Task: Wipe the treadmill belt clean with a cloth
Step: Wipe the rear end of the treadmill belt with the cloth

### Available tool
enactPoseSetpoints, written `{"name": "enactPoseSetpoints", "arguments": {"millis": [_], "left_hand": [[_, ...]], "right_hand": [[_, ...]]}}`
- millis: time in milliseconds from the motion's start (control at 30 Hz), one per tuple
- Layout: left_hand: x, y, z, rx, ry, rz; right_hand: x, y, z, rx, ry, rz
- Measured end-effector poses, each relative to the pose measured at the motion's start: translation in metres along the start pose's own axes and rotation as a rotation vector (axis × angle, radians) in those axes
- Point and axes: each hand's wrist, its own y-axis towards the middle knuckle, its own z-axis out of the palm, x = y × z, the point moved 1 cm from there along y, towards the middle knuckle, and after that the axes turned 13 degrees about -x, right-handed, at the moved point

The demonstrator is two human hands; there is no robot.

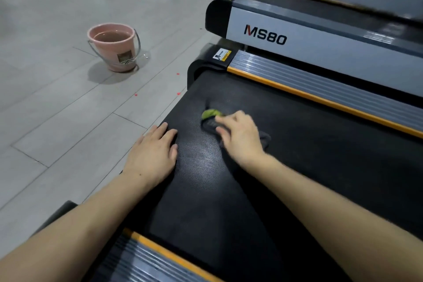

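The black textured treadmill belt [251, 190] runs from the lower middle toward the upper left end. My right hand [240, 137] presses a dark grey cloth with a green patch [210, 119] onto the belt near its far end; the fingers curl over the cloth and the hand looks motion-blurred. My left hand [153, 153] lies flat, fingers straight, on the belt's left edge, holding nothing.
A pink bucket [114, 47] with water stands on the grey tiled floor to the left. Grey side rails with orange trim [320, 98] flank the belt. A second treadmill marked MS80 [265, 34] stands just beyond, with more behind it.
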Motion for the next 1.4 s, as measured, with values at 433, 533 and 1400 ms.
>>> {"name": "enactPoseSetpoints", "arguments": {"millis": [433,533,1400], "left_hand": [[0.005,0.009,-0.005,-0.010,0.006,-0.005],[0.012,0.016,-0.006,-0.011,-0.083,-0.119],[0.026,0.004,-0.009,-0.021,0.018,0.014]], "right_hand": [[-0.029,0.087,0.055,-0.001,-0.196,0.170],[0.008,0.041,0.039,0.007,-0.028,0.022],[-0.010,0.120,0.094,0.018,-0.171,0.093]]}}
